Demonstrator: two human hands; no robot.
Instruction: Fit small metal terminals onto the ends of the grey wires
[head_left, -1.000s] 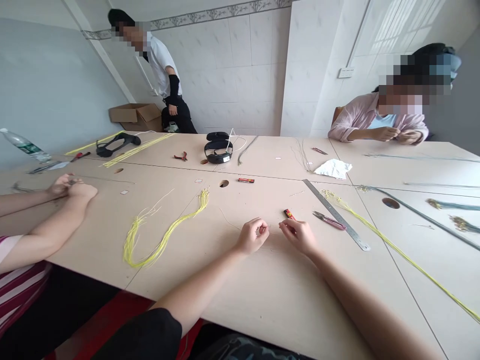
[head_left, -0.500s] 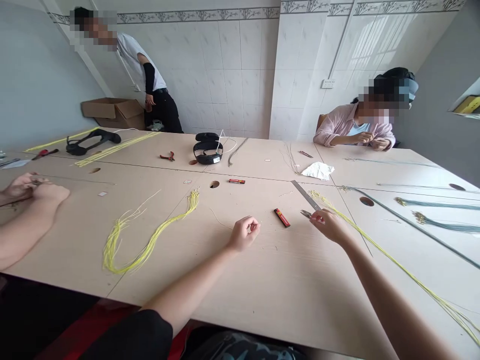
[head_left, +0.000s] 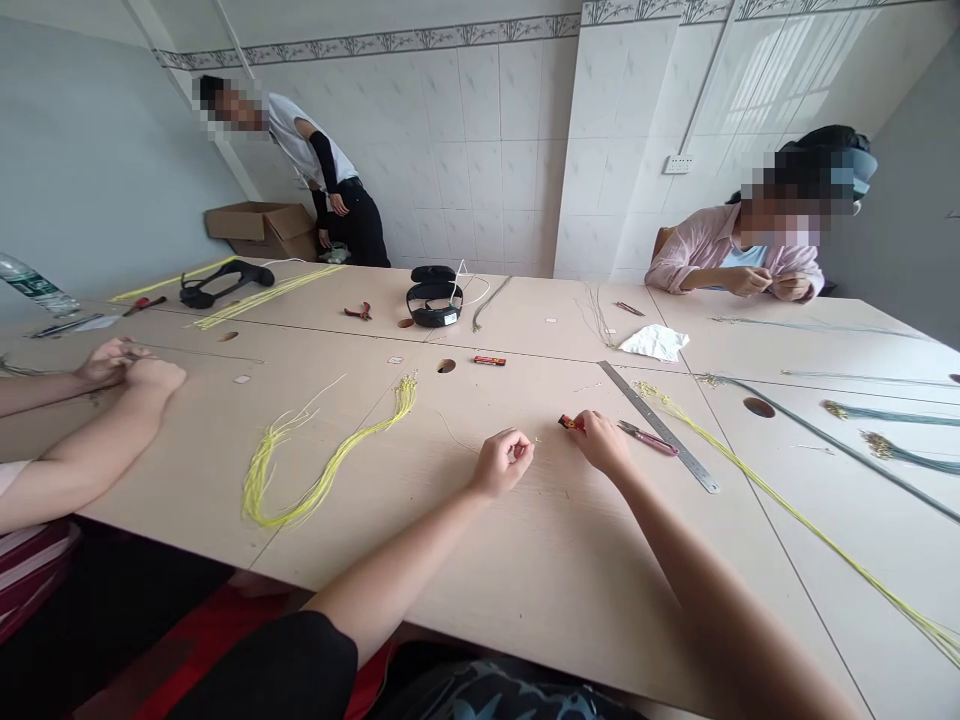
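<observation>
My left hand (head_left: 504, 462) is closed in a pinch on a thin cord (head_left: 457, 432), whose tail trails left across the table. A tiny tip pokes out beyond the fingertips. My right hand (head_left: 602, 440) has its fingers around a black and red lighter (head_left: 568, 422), partly hidden by the fingers. Just right of that hand, a pair of snips (head_left: 652, 439) with reddish handles lies against a steel ruler (head_left: 667, 435). Left of my left hand lies a curved bundle of yellow cords (head_left: 319, 480).
A second lighter (head_left: 490, 361) lies further back near a round table hole (head_left: 446, 366). Yellow cords (head_left: 795, 500) and grey-blue cords (head_left: 892, 412) stretch along the right. White tissue (head_left: 656, 342) and a black headset (head_left: 435, 305) are behind. A co-worker's hands (head_left: 135, 368) work at left.
My right hand has let go of the snips, leaving them on the table by the ruler, and moved left onto the lighter. My left hand keeps its pinch. The view has shifted left.
</observation>
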